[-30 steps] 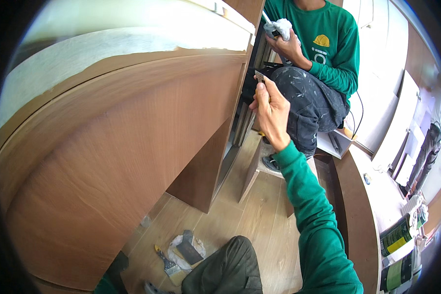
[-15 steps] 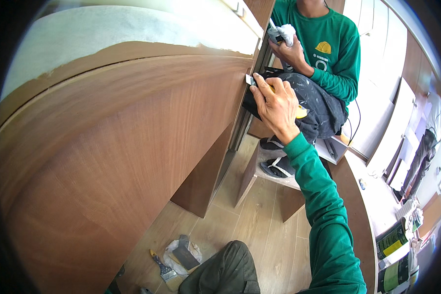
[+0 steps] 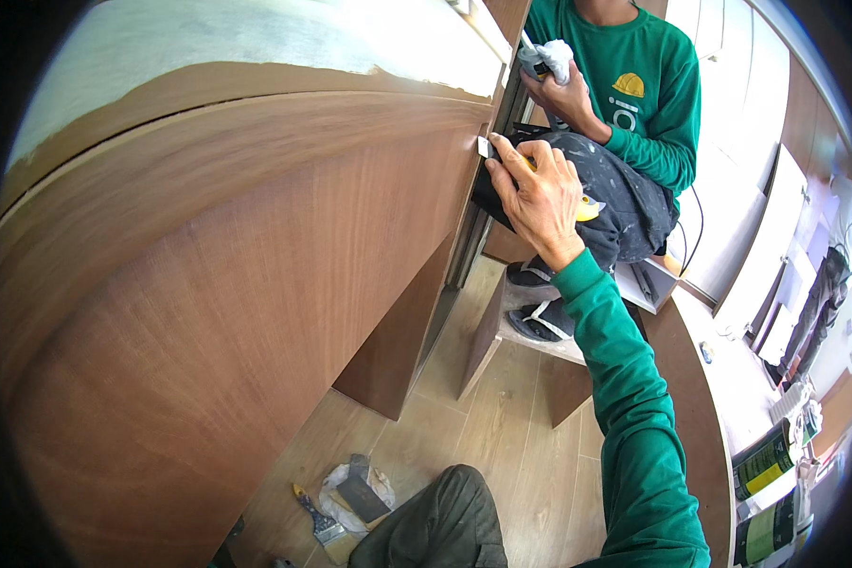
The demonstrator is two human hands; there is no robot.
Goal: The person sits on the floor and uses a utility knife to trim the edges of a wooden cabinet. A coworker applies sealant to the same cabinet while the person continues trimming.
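Note:
My right hand [image 3: 542, 201] is closed around a yellow utility knife [image 3: 589, 208], whose handle end sticks out below my palm. Its short, flat metal blade [image 3: 484, 148] meets the right-hand edge of a large brown wood-grain panel [image 3: 284, 256], near the top corner. My fingers hide most of the handle. My left hand is out of view. Above the panel lies a whitish surface [image 3: 218, 43] with a brown, uneven border.
A co-worker in a green shirt [image 3: 667, 95] sits close beyond my hand, holding a cloth-wrapped tool [image 3: 551, 62]. Their sandalled feet rest on a low wooden stool [image 3: 516, 331]. A paintbrush [image 3: 320, 519] lies on the floor [image 3: 502, 407]; cans [image 3: 765, 464] stand at right.
The view has shifted slightly. My right hand and the knife blade stay at the panel's edge, with the blade slightly higher toward the corner.

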